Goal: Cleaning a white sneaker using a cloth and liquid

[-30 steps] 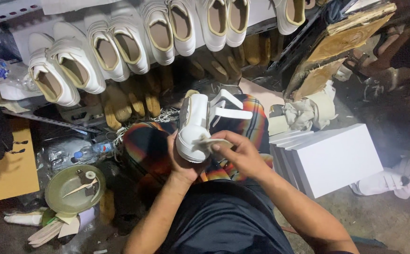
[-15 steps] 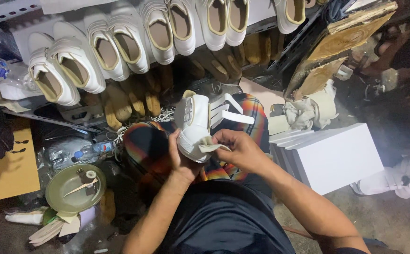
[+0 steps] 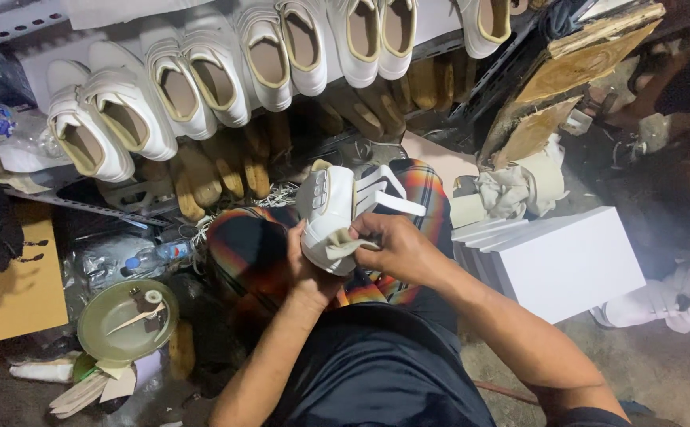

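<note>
Over the lap, the left hand (image 3: pixel 307 273) cups a white strapped leather shoe (image 3: pixel 331 213) from beneath, its long axis running away from the body; the right hand (image 3: pixel 396 249) presses a pale cloth (image 3: pixel 343 247) against its near end; beyond, white shoes (image 3: pixel 202 87) line a rack.

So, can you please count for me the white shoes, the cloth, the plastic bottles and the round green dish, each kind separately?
White shoes on the rack, opening in view: 9
White shoe held in the left hand: 1
Cloth in the right hand: 1
Plastic bottles: 2
Round green dish: 1
Total: 14
</note>
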